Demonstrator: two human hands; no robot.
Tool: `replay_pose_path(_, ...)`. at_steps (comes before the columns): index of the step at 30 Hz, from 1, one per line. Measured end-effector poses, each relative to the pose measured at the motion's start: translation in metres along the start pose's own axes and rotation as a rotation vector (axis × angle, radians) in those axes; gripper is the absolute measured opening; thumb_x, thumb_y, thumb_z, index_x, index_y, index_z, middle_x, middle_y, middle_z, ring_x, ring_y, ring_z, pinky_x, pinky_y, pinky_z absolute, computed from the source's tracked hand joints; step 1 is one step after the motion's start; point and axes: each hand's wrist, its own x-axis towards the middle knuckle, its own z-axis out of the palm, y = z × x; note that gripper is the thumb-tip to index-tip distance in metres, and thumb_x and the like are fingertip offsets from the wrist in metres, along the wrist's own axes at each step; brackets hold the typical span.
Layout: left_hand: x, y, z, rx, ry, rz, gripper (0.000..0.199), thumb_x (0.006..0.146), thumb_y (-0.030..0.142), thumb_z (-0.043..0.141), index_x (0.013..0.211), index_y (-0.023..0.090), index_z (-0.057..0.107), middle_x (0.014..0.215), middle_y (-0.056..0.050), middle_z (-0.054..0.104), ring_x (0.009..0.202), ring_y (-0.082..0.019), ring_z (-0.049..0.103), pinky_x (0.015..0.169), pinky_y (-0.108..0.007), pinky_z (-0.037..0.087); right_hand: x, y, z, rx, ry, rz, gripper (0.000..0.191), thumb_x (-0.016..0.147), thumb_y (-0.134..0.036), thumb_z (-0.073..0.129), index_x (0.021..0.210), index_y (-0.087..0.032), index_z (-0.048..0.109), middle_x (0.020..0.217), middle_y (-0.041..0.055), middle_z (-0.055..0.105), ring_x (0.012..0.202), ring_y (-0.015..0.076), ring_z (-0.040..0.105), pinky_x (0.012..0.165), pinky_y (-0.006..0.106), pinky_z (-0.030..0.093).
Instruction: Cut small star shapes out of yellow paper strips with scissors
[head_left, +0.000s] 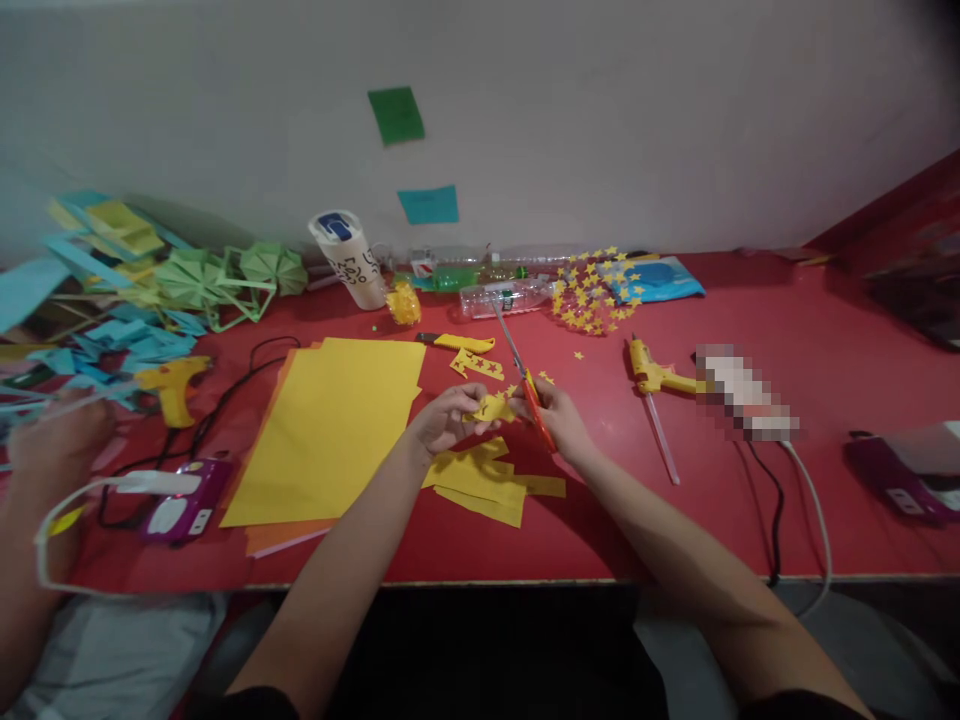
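My left hand (451, 418) pinches a small piece of yellow paper (495, 407) over the middle of the red table. Red-handled scissors (534, 405) are in my right hand (553, 408), their long blades pointing up and away, and its fingertips are at the right end of the yellow piece. Beneath my hands lie yellow paper strips (487, 485). Just beyond them are a strip with star-shaped holes (480, 366) and a yellow cutter (459, 342). A few small yellow stars lie close to the scissors.
Yellow sheets (337, 430) lie at left, near a yellow glue gun (174, 388) and purple power socket (187, 500). Another person's hand (64, 440) is at far left. Plastic bottles (506, 298), a tumbler (350, 262) and a star-covered object (596, 292) line the back. Another glue gun (652, 372) lies right.
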Motion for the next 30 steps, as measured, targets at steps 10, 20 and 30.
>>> replay_pose_path(10, 0.012, 0.002, -0.008, 0.324, 0.243, 0.088, 0.014, 0.059, 0.023, 0.069, 0.066, 0.018, 0.058, 0.059, 0.003, 0.058, 0.055, -0.013, 0.057, 0.073, -0.034, 0.05, -0.002, 0.0, -0.001, 0.018, -0.018, -0.019, 0.045, 0.055, -0.048, 0.082, 0.076, -0.022, 0.052, 0.064, -0.0075, 0.048, 0.055, 0.0101, 0.045, 0.051, 0.024, 0.039)
replay_pose_path(20, 0.038, -0.011, -0.003, 1.162, 0.35, 0.255, 0.014, 0.067, 0.01, 0.065, 0.06, 0.021, 0.059, 0.078, -0.006, 0.059, 0.083, -0.025, 0.056, 0.086, -0.038, 0.044, 0.004, -0.006, -0.013, 0.15, 0.159, -0.037, 0.053, 0.054, -0.053, 0.084, 0.08, -0.024, 0.048, 0.058, -0.0097, 0.044, 0.042, 0.0059, 0.034, 0.039, 0.022, 0.032)
replay_pose_path(30, 0.028, -0.006, 0.007, 0.971, 0.398, 0.192, 0.016, 0.067, 0.017, 0.071, 0.064, 0.022, 0.056, 0.074, -0.004, 0.06, 0.078, -0.024, 0.058, 0.084, -0.039, 0.046, 0.002, 0.002, -0.005, 0.115, 0.114, -0.021, 0.049, 0.058, -0.052, 0.082, 0.08, -0.024, 0.05, 0.06, -0.0091, 0.044, 0.043, 0.0066, 0.035, 0.04, 0.022, 0.032)
